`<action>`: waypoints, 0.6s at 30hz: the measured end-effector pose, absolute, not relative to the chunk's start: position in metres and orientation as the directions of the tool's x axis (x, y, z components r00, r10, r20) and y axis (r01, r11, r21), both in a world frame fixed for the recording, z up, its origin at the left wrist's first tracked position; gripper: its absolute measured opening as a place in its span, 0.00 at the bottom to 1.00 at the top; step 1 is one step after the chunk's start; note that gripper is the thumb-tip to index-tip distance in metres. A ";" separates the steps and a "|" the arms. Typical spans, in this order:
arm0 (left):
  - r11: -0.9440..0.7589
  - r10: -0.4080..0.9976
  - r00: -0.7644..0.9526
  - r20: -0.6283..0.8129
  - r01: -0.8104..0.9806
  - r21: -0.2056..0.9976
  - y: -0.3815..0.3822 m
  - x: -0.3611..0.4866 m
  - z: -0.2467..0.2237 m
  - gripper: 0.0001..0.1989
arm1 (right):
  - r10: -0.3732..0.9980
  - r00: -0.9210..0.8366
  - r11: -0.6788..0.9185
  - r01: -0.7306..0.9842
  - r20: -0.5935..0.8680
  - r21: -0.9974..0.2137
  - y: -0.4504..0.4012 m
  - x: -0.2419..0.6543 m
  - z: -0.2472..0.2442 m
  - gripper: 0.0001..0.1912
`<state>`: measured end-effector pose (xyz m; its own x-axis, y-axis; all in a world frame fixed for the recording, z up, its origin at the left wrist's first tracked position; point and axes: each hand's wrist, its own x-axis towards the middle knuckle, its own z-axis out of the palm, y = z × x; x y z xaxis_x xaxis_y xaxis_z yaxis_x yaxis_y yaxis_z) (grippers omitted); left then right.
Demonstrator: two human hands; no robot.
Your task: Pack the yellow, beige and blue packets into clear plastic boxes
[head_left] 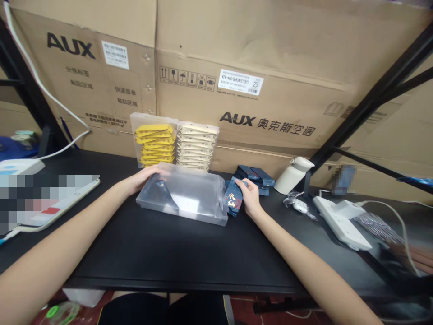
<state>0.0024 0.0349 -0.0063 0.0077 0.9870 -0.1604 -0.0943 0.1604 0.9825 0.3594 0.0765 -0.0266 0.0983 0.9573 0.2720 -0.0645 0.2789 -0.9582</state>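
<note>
A clear plastic box (189,192) lies on its side on the black table, its open end toward the right. My left hand (149,176) grips its far left edge, with the fingers partly seen through the plastic. Inside, toward the left, a dark blue shape shows. My right hand (249,194) holds a dark blue packet (233,196) with gold characters, pinched at the box's right end. Behind that hand lies a pile of similar blue packets (262,175). Whether the held packet touches the box I cannot tell.
Clear boxes of yellow packets (157,144) and cream packets (197,144) stand against the large cardboard cartons (270,40). A white bottle (293,175), a white power strip (341,223) and a cable lie to the right. A tablet-like device (67,207) lies left on the black table (189,253).
</note>
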 end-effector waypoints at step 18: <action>0.125 0.991 -0.029 -0.129 -0.110 0.986 0.034 0.003 -0.006 0.15 | 0.967 0.164 0.220 -0.161 0.194 -0.962 0.080 0.362 -0.026 0.20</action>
